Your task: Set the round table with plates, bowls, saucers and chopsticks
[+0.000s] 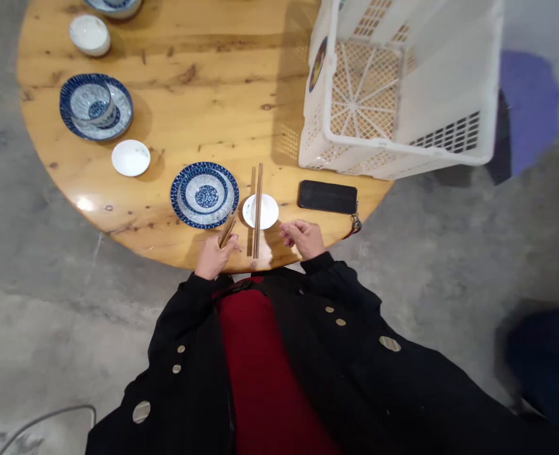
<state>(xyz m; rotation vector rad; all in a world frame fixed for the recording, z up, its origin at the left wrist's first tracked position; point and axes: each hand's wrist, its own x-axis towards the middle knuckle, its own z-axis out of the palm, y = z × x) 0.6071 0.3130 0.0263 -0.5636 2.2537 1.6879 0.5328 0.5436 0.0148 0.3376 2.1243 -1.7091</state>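
The left hand (215, 256) has a closed grip on a pair of chopsticks (227, 230), which slant out of the fingers toward the rim of a blue-and-white plate (204, 194), almost touching it. The right hand (305, 239) has an open grip, its fingers loosely curled and holding nothing, and hangs near the front edge of the round wooden desk (203, 126).

Between the hands, two long chopsticks (258, 208) lie side by side across a small white dish (261, 211), their lower ends near that edge. Just right of the dish, a black phone (327, 196) lies close to the edge, with a small strap charm (355, 223) hanging at its corner.

A white plastic basket (397, 82) stands at the far right and juts past the desk's edge. A round sticker (318, 63) on its side is too small to read.

Toward the left edge sit a second small white dish (130, 158), a bowl (92, 101) tipped on a blue-and-white plate (122, 120), and a white bowl (90, 35). Concrete floor (71, 328) surrounds the desk.
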